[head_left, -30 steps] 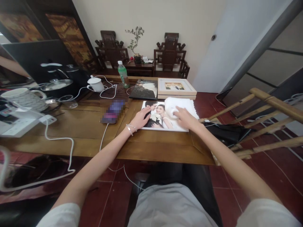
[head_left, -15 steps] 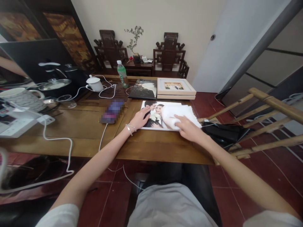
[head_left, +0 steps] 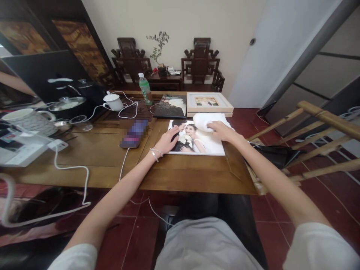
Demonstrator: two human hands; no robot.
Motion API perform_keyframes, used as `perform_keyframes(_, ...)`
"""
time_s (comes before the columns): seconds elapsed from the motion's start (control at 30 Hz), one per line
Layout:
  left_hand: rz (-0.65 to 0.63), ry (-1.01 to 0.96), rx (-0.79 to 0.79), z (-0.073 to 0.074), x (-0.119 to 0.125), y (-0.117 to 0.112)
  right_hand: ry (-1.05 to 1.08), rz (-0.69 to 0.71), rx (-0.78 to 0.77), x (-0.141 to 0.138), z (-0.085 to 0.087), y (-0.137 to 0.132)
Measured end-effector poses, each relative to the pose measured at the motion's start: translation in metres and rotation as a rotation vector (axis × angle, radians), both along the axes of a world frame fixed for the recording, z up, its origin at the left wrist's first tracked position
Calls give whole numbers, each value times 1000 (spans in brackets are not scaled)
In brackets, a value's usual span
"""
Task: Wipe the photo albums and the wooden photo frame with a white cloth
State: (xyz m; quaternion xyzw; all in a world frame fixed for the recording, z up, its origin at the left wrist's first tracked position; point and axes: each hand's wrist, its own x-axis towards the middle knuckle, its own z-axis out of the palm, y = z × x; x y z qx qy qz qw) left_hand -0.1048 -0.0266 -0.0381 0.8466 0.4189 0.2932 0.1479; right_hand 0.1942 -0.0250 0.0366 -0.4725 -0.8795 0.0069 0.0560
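A large wedding photo print (head_left: 208, 147) lies flat near the right end of the wooden table (head_left: 180, 174). My left hand (head_left: 167, 140), with a bracelet at the wrist, rests flat on the print's left edge with fingers stretched out. My right hand (head_left: 221, 130) presses a bunched white cloth (head_left: 204, 120) against the print's far right part, fingers curled over the cloth.
Behind the print lie a dark photo (head_left: 172, 105) and a framed picture (head_left: 208, 102). A phone (head_left: 134, 133) on a white cable, a green bottle (head_left: 145, 89), a white teapot (head_left: 113, 101), a mug (head_left: 29, 120) and a power strip (head_left: 21, 152) sit to the left. A wooden rack (head_left: 317, 144) stands right.
My right hand slid the white cloth toward me across the print, then back to its far right corner. My left hand stayed on the print's left edge.
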Motion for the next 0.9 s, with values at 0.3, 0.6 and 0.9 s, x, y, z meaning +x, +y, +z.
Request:
perform_keyframes(0.3,5,13,13,0,2,-1,104,124,-31,1,-13,-127)
perform_keyframes(0.6,13,7,10,1,2,-1,143,117,-42,-10,-10,-133)
perform_keyframes(0.9,-5,13,-7,3,0,-1,4,24,-20,-33,6,-18)
